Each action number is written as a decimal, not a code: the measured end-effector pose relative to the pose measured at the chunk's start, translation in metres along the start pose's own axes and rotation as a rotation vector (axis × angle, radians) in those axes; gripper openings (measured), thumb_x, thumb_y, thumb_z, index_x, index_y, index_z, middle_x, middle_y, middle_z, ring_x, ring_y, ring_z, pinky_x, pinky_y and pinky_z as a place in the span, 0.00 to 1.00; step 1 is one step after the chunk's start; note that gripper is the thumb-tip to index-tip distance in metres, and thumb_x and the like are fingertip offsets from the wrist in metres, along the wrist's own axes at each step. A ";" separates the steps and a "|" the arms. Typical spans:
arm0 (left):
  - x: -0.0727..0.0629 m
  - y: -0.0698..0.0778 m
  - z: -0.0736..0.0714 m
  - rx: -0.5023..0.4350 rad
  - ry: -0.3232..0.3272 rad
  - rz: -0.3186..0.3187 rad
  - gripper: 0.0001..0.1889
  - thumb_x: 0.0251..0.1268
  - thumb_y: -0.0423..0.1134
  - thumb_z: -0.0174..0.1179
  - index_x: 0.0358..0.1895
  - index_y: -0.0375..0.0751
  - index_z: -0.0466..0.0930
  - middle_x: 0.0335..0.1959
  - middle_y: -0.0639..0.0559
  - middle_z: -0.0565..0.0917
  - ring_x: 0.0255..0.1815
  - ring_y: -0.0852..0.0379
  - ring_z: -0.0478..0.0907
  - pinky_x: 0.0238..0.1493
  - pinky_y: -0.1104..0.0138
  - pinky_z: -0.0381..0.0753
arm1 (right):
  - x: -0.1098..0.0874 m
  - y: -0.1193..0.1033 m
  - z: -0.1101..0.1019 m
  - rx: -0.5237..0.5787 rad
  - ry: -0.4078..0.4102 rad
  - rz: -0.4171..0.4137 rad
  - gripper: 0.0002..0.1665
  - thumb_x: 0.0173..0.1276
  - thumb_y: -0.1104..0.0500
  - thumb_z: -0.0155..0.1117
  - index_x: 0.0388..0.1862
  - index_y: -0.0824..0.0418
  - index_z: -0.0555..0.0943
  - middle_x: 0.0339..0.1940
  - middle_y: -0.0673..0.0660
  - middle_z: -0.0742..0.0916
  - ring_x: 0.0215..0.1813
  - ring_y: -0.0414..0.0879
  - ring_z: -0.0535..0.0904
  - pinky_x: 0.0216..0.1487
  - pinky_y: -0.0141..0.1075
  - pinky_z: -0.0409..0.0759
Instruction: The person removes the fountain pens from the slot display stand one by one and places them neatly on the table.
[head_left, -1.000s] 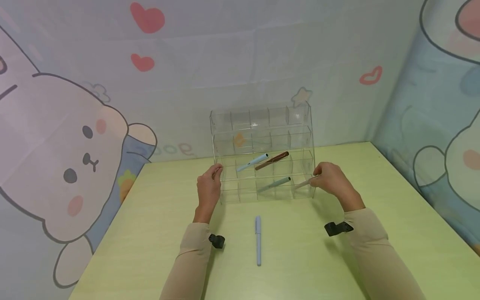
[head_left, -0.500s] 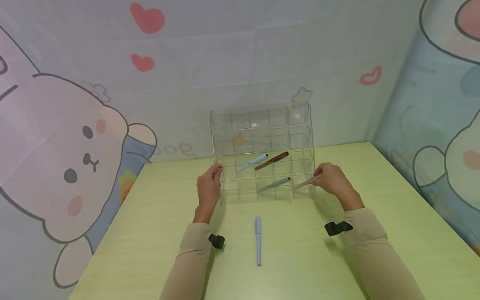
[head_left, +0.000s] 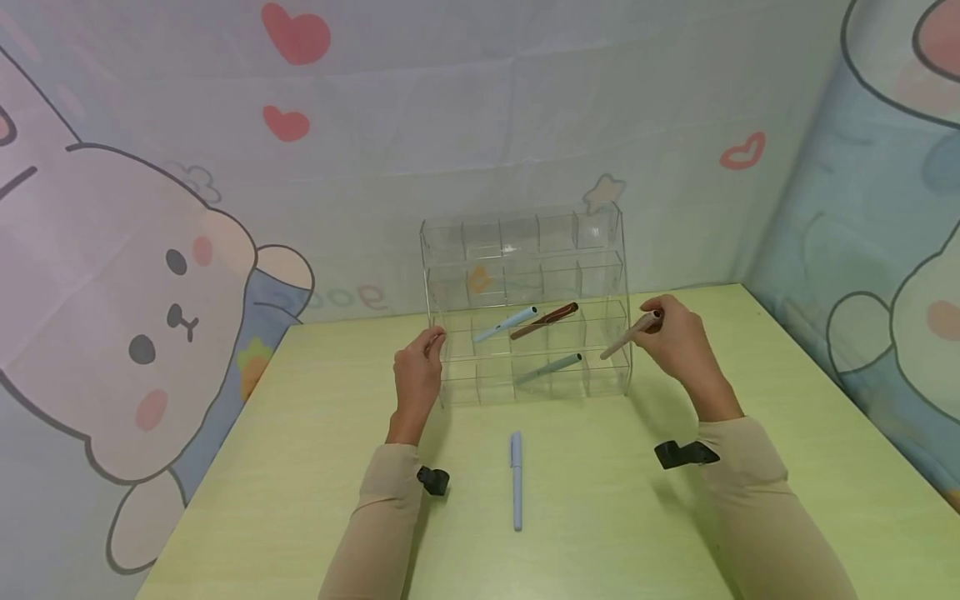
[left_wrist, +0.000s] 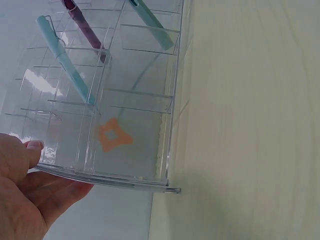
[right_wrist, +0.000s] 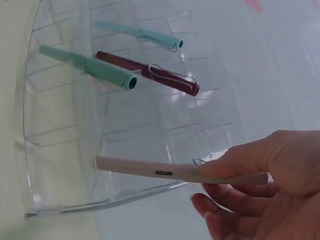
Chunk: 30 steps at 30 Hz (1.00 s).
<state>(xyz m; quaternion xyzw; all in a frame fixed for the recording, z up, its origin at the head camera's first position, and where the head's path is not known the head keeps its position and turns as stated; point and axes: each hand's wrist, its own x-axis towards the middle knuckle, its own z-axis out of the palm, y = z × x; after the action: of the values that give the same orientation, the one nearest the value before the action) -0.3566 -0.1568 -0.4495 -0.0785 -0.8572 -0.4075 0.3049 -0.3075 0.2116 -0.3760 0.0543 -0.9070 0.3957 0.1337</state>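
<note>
A clear stepped rack with divided compartments stands on the table. My left hand pinches its left side panel between thumb and fingers, also seen in the left wrist view. In my right hand is a pale pinkish-beige pen, pinched near its capped end and tilted, its other end toward the rack's lower right compartments. Whether that end is inside one, I cannot tell. A light blue pen and a maroon pen lean in one tier; a green pen leans in the lowest.
A lavender pen lies on the pale yellow-green table in front of the rack. Behind the rack hangs a printed cloth with hearts and cartoon figures, and more of it covers the right side.
My right hand has risen and shifted a little right, drawing the beige pen up from the bottom right compartment area. The left hand and the other pens stay where they were.
</note>
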 end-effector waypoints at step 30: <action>0.000 0.001 0.000 -0.006 0.003 0.005 0.12 0.76 0.39 0.58 0.49 0.36 0.87 0.36 0.41 0.89 0.17 0.49 0.78 0.23 0.57 0.76 | -0.009 -0.027 -0.004 0.625 0.436 -0.261 0.29 0.65 0.69 0.70 0.65 0.59 0.77 0.41 0.50 0.89 0.41 0.39 0.85 0.46 0.29 0.79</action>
<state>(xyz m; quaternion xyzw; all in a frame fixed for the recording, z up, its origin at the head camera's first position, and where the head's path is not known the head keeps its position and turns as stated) -0.3557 -0.1564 -0.4488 -0.0810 -0.8553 -0.4097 0.3067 -0.2926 0.1957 -0.3567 0.1220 -0.6789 0.6343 0.3491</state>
